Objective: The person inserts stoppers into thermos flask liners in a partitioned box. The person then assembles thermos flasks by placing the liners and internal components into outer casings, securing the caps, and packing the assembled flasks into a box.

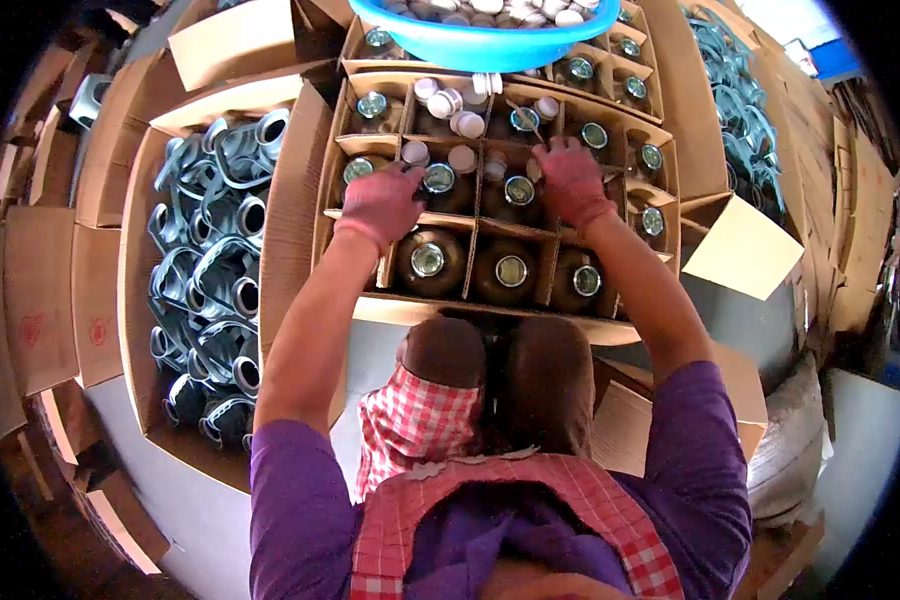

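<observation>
A cardboard box with dividers (475, 225) stands in front of my knees, with a dark glass bottle (428, 260) or similar one in most compartments. White caps (445, 102) lie loose in several compartments. My left hand (382, 203), in a pink glove, is over the left side of the box, between two bottle mouths, its fingers bent near a pale cap (415, 153). My right hand (572, 180), also gloved, is over the right part, beside a bottle mouth (519, 190), its fingers bent downward. Whatever the fingertips touch is too small to tell.
A blue basin (490, 46) full of white caps sits at the far side. To the left, an open carton (135, 290) holds grey-blue plastic handles (210, 240). Another carton with similar parts (735, 110) is at the right. Cardboard flaps stick out around the box.
</observation>
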A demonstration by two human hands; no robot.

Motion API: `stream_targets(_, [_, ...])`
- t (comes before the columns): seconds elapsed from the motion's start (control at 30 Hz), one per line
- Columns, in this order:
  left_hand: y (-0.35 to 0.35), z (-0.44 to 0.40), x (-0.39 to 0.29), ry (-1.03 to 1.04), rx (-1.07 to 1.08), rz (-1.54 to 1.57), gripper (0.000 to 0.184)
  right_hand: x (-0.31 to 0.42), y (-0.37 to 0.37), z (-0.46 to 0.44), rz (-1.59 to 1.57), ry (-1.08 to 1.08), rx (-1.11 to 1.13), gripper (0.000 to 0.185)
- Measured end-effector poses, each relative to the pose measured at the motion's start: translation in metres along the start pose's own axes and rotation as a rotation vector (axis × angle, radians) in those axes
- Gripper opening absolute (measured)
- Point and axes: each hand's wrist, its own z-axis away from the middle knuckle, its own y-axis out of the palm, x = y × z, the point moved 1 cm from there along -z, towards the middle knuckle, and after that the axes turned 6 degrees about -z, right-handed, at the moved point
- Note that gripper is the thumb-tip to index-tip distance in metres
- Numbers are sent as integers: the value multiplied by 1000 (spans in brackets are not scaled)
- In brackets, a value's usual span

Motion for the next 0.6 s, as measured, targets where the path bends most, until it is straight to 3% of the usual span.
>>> stream_targets(0.03, [-5, -8, -5, -24, 127, -31, 42, -4, -10, 7, -202, 85, -49, 35])
stream_targets(0.1, [4, -15, -8, -23, 97, -50, 40, -10, -26, 20, -598, 249, -156, 30])
stream_targets(0.13, [6, -18, -9, -17, 120, -60, 39, -7, -28, 25, -794, 197, -131, 43])
stream_targets(0.23, [15, -21, -5, -37, 77, 21, 41, 7, 17, 37, -438, -132, -129, 50])
stream_targets(0.3, [21, -30, 1, -65, 137, 21, 41, 20, 34, 25, -454, -43, 11, 54])
stream_targets(0.37, [29, -29, 15, -69, 81, 238, 50, 32, 23, 23, -585, 29, 73, 51])
stream_targets(0.4, [25, -23, 19, -78, 101, 357, 53, 47, -16, 21, -506, 9, 163, 47])
stream_targets(0.43, [17, -19, 19, -84, 114, 475, 56, 50, -13, 16, -571, 134, 179, 48])
stream_targets(0.5, [8, 8, 21, -67, -74, 688, 66, 50, -2, 2, -699, 382, 209, 52])
stream_targets(0.6, [11, 54, 41, -75, -185, 662, 66, 56, 12, -7, -567, 427, 85, 53])
